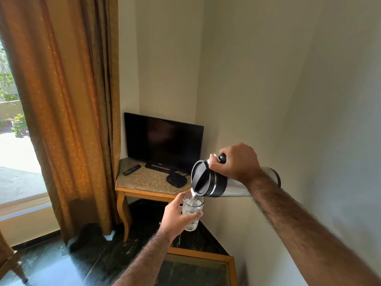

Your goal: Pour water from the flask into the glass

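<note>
A steel flask (221, 185) with a black lid lies nearly horizontal in the air, its spout pointing left and down. My right hand (237, 162) grips its black handle from above. Just under the spout is a clear glass (192, 207), held upright in my left hand (177, 217), whose fingers wrap around its lower half. Water runs from the spout into the glass, and the glass holds water near its top. My right forearm hides the flask's middle.
A corner table (144, 182) with a stone top carries a dark television (164, 141), a remote (132, 169) and a small black box (176, 180). An orange curtain (68, 112) hangs at left. A glass-topped wooden table (202, 269) is below my arms. The wall is close on the right.
</note>
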### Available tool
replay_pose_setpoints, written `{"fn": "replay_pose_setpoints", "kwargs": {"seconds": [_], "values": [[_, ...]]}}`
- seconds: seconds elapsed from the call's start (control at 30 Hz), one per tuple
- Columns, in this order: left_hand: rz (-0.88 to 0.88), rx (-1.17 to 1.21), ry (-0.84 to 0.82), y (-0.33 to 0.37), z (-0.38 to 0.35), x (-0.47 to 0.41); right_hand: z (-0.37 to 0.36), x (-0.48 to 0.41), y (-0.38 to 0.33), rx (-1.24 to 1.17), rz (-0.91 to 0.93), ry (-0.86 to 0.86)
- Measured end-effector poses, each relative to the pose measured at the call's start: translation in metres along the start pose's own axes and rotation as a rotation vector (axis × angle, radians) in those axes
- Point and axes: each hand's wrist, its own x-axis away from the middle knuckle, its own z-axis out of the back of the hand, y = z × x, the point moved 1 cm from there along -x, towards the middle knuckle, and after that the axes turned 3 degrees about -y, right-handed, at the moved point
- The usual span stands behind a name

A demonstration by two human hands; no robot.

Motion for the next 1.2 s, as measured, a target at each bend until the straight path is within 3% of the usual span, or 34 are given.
{"fn": "replay_pose_setpoints", "kwargs": {"seconds": [0.8, 1.2], "values": [[-0.003, 0.007, -0.006, -0.003, -0.002, -0.015, -0.011, -0.005, 0.006, 0.022, 0.056, -0.013], [-0.016, -0.005, 0.007, -0.006, -0.005, -0.018, -0.025, 0.001, 0.021, -0.09, -0.087, -0.017]]}}
